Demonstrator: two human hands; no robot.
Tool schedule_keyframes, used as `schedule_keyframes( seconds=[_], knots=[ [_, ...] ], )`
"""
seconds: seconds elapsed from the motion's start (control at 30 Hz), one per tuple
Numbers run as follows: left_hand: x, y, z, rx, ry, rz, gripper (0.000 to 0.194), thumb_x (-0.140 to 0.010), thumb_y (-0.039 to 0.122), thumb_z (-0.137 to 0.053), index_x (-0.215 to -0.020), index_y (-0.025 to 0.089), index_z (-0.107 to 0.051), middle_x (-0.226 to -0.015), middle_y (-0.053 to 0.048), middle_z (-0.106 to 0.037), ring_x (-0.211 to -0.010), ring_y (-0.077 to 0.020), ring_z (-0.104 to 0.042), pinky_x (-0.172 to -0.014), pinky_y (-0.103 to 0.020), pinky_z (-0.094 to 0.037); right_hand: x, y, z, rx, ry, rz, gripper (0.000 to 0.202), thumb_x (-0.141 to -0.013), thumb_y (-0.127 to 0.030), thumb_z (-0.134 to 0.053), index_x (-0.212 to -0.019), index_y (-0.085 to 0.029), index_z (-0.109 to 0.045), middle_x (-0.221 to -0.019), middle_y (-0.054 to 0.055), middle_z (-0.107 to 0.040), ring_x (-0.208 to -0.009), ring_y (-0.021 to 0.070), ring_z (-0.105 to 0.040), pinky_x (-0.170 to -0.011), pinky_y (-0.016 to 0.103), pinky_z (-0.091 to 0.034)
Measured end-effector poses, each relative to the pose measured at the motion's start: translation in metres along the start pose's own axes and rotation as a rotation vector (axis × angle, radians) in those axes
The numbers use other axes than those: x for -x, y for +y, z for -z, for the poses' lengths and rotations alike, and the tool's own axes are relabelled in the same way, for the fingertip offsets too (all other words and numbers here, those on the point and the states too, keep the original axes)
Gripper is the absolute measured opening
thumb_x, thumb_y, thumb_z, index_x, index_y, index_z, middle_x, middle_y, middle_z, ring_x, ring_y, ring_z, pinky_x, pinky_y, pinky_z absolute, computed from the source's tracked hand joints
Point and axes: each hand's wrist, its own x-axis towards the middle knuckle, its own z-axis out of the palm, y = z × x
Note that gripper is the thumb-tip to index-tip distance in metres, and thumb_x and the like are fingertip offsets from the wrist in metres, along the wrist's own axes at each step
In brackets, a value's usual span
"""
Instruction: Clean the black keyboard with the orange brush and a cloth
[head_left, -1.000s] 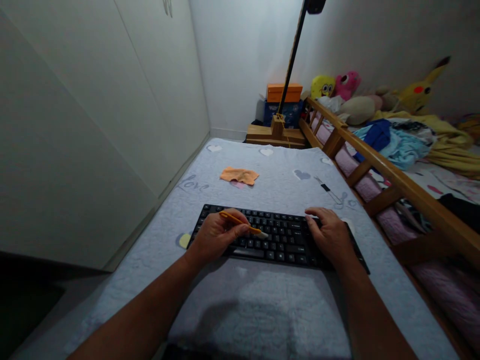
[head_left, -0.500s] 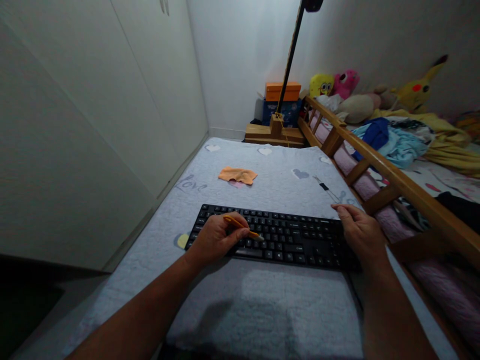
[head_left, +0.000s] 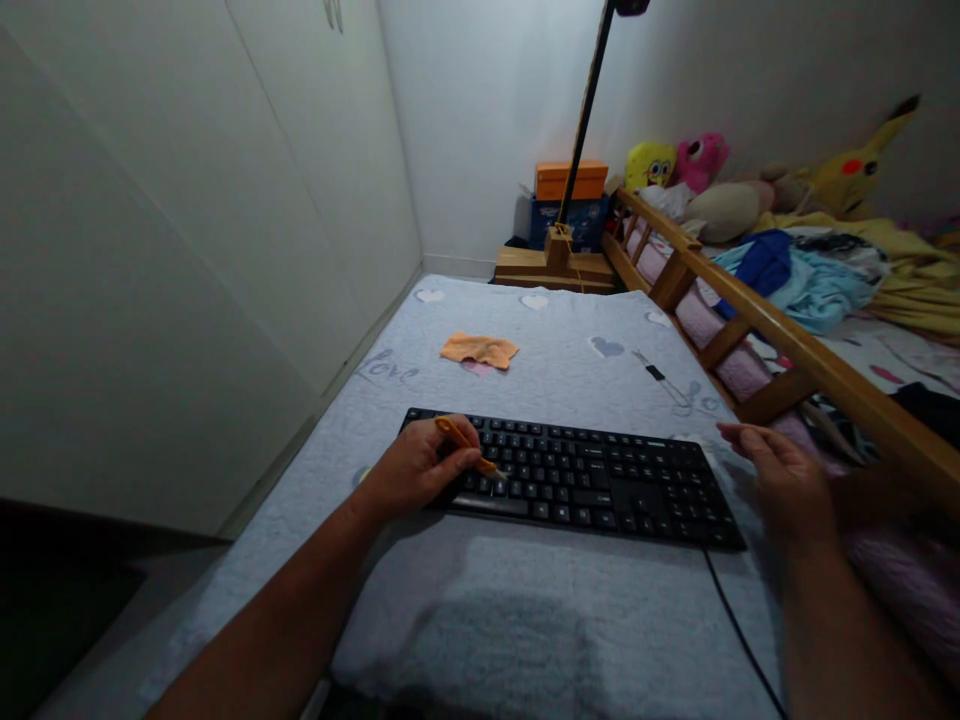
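Note:
A black keyboard (head_left: 585, 480) lies across the bed in front of me, its cable running off toward the lower right. My left hand (head_left: 424, 460) rests over its left part, closed around a small orange brush (head_left: 487, 467) whose pale tip points down at the keys. Off the keyboard's right end is my right hand (head_left: 784, 475), thumb and fingers pressed together; anything between them is too small to make out. A thin wire tool with a black middle (head_left: 655, 372) lies beyond the keyboard. Further left is a crumpled orange cloth (head_left: 480, 350).
A light patterned sheet (head_left: 540, 390) covers the bed. Along the right runs a wooden rail (head_left: 795, 335), with clothes and plush toys (head_left: 701, 160) behind it. White cabinet doors (head_left: 225, 250) stand left. A dark pole (head_left: 585, 120) on a wooden base rises beyond the far edge.
My right hand has moved right, away from the keyboard's right end, uncovering the keys there. My left hand with the brush has shifted slightly left over the keys.

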Motion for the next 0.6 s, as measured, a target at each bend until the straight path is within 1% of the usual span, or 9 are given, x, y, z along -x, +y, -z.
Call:
schedule_keyframes(
  seconds=[0.1, 0.23, 0.4, 0.5, 0.6],
  knots=[
    [0.0, -0.001, 0.006, -0.008, -0.016, -0.006, 0.011, -0.088, 0.027, -0.059, -0.083, 0.018, -0.064, -0.075, -0.001, -0.066, -0.07, -0.0145, -0.063, -0.067, -0.027, -0.049, -0.002, 0.007, -0.003, -0.095, -0.025, -0.056, 0.037, -0.082, -0.05, -0.061, -0.098, -0.019, -0.074, -0.111, 0.014, -0.073, -0.109, 0.0323, -0.066, -0.088, 0.044, -0.05],
    [0.001, -0.002, 0.013, -0.002, -0.047, -0.001, 0.011, -0.088, 0.027, -0.058, -0.083, 0.018, -0.064, -0.074, -0.001, -0.065, -0.068, -0.0143, -0.061, -0.066, -0.026, -0.048, -0.004, 0.012, -0.006, -0.153, -0.053, -0.077, 0.038, -0.081, -0.051, -0.063, -0.1, -0.02, -0.073, -0.111, 0.012, -0.073, -0.106, 0.031, -0.067, -0.082, 0.042, -0.052],
    [0.002, -0.005, 0.025, -0.004, -0.069, 0.015, 0.012, -0.087, 0.027, -0.057, -0.083, 0.017, -0.062, -0.071, 0.0, -0.063, -0.065, -0.0134, -0.059, -0.062, -0.024, -0.047, -0.004, 0.016, -0.009, -0.2, -0.085, -0.108, 0.035, -0.082, -0.049, -0.064, -0.099, -0.021, -0.075, -0.108, 0.012, -0.074, -0.099, 0.0289, -0.07, -0.084, 0.042, -0.054],
    [0.005, -0.008, 0.034, -0.014, -0.068, 0.039, 0.014, -0.087, 0.029, -0.058, -0.083, 0.017, -0.062, -0.071, 0.0, -0.064, -0.066, -0.0135, -0.06, -0.063, -0.025, -0.048, -0.006, 0.024, -0.011, -0.224, -0.1, -0.076, 0.035, -0.082, -0.051, -0.064, -0.097, -0.021, -0.075, -0.106, 0.012, -0.075, -0.101, 0.0304, -0.07, -0.089, 0.045, -0.055],
    [0.007, -0.012, 0.045, -0.044, -0.055, 0.072, 0.015, -0.087, 0.031, -0.059, -0.084, 0.017, -0.063, -0.073, -0.001, -0.065, -0.068, -0.0138, -0.061, -0.065, -0.026, -0.048, -0.011, 0.037, -0.011, -0.196, -0.112, 0.023, 0.037, -0.085, -0.054, -0.061, -0.098, -0.022, -0.075, -0.104, 0.01, -0.076, -0.099, 0.0301, -0.072, -0.09, 0.046, -0.056]
  ],
)
